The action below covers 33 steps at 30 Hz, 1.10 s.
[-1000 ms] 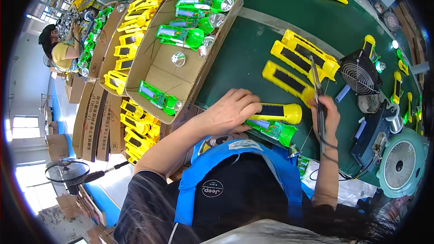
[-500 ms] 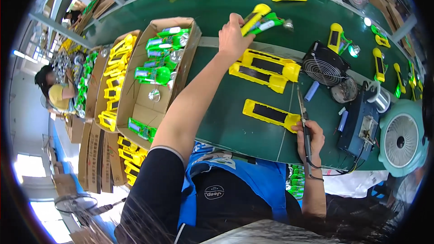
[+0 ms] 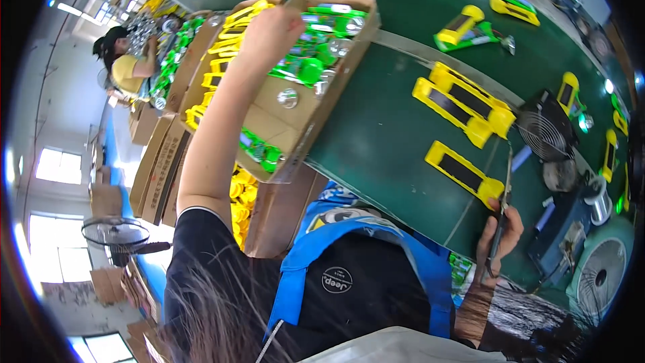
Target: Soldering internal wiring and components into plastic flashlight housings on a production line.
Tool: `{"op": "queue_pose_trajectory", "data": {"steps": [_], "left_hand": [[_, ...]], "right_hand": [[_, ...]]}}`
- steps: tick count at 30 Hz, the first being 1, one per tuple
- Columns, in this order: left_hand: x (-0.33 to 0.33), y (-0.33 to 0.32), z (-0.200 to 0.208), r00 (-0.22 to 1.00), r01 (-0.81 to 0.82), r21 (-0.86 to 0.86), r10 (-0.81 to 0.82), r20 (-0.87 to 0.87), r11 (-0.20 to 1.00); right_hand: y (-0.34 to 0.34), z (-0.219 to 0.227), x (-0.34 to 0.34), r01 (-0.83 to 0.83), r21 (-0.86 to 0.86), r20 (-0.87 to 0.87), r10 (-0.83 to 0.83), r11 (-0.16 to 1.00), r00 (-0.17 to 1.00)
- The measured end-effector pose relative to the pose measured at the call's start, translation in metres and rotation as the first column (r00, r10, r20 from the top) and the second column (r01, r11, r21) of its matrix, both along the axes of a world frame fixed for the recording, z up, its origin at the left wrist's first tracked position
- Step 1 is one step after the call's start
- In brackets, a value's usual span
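My left hand (image 3: pixel 270 35) is over the divide between a cardboard box (image 3: pixel 344 87) of green circuit parts (image 3: pixel 310 70) and a box of yellow plastic housings (image 3: pixel 225 50). Blur smears its fingers, so I cannot make out a grip. My right hand (image 3: pixel 505 234) holds a soldering iron (image 3: pixel 504 205), its tip pointing away from me. Beside those fingers lies a yellow housing (image 3: pixel 462 173) with a dark panel. Two similar yellow housings (image 3: pixel 463 104) rest farther up the green bench. A yellow housing joined to a green part (image 3: pixel 463 30) lies beyond them.
A black round-grilled fan (image 3: pixel 545 128), a blue soldering station (image 3: pixel 557 249), a solder spool (image 3: pixel 596 202) and a teal fan (image 3: pixel 601 272) crowd the right side. More yellow and green assemblies (image 3: pixel 514 7) line the far belt. Another person (image 3: pixel 127 67) works at the far left.
My left hand has let go of the yellow-and-green assembly on the far belt and swung left over the boxes. My view has turned left. The right hand still holds the iron.
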<state>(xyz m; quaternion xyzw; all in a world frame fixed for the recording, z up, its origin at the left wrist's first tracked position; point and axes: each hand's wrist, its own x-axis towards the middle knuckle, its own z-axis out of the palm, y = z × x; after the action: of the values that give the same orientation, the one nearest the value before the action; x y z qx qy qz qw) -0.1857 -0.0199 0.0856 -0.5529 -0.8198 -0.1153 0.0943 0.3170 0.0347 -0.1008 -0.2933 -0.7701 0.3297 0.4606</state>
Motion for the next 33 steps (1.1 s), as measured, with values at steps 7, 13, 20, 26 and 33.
{"op": "queue_pose_trajectory", "data": {"steps": [7,13,20,26,33], "left_hand": [[-0.088,-0.077,-0.058,0.95,0.222,-0.148,-0.179,0.258,0.964],[-0.084,-0.084,-0.051,0.934,0.306,-0.152,-0.266,0.237,0.94],[-0.022,-0.097,-0.008,0.936,0.333,0.155,-0.345,0.062,0.93],[0.127,-0.065,-0.022,0.755,0.605,0.045,-0.59,0.287,0.795],[0.179,-0.029,-0.09,0.642,0.687,0.093,-0.662,0.386,0.721]], "right_hand": [[-0.004,0.023,-0.07,-0.109,-0.066,0.01,0.109,0.992,0.994],[0.006,0.028,-0.111,-0.117,-0.154,-0.024,0.115,0.981,0.993],[0.006,0.026,-0.075,-0.12,0.052,-0.042,0.122,0.991,0.992],[-0.014,0.042,-0.045,0.173,-0.118,-0.203,-0.194,0.978,0.96],[-0.025,0.03,-0.006,-0.043,-0.453,-0.513,-0.221,0.891,0.83]]}}
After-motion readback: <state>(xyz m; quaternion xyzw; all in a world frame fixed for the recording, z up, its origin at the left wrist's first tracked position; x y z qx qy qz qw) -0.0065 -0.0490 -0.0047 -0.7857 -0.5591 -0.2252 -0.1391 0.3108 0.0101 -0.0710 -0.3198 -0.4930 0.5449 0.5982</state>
